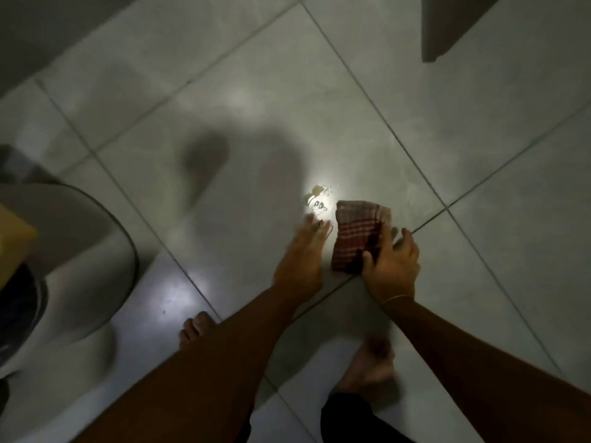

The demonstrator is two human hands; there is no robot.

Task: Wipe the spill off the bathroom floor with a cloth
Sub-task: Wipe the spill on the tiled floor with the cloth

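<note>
Our right hand (391,266) presses down flat on the red striped cloth (359,235), ready to push it. The spill (316,199) sits on the floor (479,129) at ten o'clock from the cloth. Our left hand (302,263) rests flat, holding nothing, to steady us.

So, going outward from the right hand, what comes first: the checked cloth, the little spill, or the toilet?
1. The checked cloth, under the right hand itself.
2. The spill, just ahead and to the left, beyond the cloth's far edge.
3. The toilet, far off at the left edge of the head view.
</note>
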